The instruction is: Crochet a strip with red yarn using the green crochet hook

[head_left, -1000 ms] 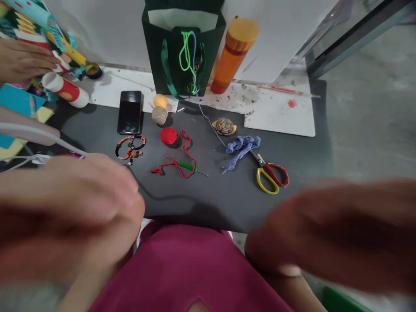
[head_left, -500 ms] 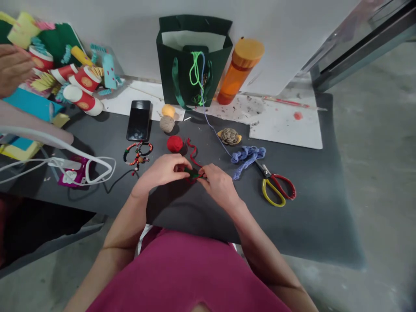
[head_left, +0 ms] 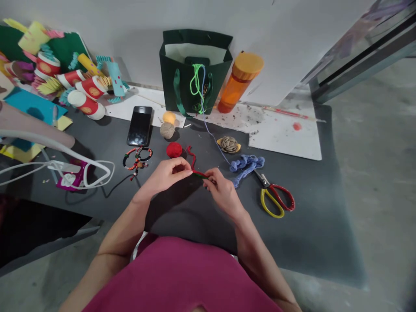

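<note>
My left hand (head_left: 172, 174) pinches one end of a short strand of red and green yarn (head_left: 199, 174). The fingers of my right hand (head_left: 223, 191) are closed on its other end, so the strand spans the gap between them. A loose red tail lies on the table just beyond my fingertips. Behind my left hand sits a red ball (head_left: 174, 150), perhaps of yarn. Right of my right hand lie a bunched blue-violet knitted piece (head_left: 245, 165) and scissors (head_left: 276, 197) with one red and one yellow handle.
Along the wall stand a dark green paper bag (head_left: 175, 82) and an orange bottle (head_left: 238, 82). A black phone (head_left: 140, 126), beaded bracelets (head_left: 133, 158) and a coiled grey-brown rosette (head_left: 229, 144) lie on the dark table (head_left: 312, 225). Paper-cup crafts (head_left: 86, 104) and a white cable (head_left: 97, 167) occupy the left.
My hands have drawn a little apart, and the red and green strand now shows stretched between them. Another person's hand at the upper left has gone out of view.
</note>
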A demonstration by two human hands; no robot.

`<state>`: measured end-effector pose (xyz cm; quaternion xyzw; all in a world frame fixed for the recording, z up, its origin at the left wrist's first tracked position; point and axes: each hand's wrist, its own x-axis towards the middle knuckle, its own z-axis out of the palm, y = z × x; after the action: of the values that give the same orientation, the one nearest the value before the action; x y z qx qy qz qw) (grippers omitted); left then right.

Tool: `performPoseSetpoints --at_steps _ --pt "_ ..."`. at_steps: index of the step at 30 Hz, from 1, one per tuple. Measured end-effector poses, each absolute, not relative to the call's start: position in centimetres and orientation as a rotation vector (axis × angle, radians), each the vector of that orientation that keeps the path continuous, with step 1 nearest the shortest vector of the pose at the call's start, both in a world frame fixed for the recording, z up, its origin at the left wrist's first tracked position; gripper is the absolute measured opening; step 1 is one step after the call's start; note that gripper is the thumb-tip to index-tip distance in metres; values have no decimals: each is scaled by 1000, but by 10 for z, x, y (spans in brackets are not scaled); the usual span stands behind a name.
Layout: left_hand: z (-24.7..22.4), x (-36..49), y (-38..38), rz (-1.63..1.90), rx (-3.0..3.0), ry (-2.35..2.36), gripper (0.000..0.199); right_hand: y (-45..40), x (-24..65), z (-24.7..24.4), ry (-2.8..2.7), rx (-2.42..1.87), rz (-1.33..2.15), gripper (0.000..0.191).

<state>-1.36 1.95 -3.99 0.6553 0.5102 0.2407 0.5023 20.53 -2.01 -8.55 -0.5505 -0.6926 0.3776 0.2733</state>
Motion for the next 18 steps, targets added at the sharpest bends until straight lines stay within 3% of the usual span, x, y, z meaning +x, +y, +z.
performPoseSetpoints --at_steps 3,5,11,15,18 --pt "-37 -16 20 567 1498 1177 21 -17 222 -75 -1763 -1375 1268 44" --pt "-39 -17 21 578 1506 1179 21 -15 235 -68 -1788 -1312 1459 54" --pt "-50 -16 23 720 1493 1259 21 -14 254 -55 -1736 -1347 1589 54" --pt "-53 -15 23 786 1345 1213 25 -13 252 -50 -1600 -1316 1591 36" --pt "-54 -16 24 843 1233 1183 35 -13 254 -47 -1500 -1216 1710 34"
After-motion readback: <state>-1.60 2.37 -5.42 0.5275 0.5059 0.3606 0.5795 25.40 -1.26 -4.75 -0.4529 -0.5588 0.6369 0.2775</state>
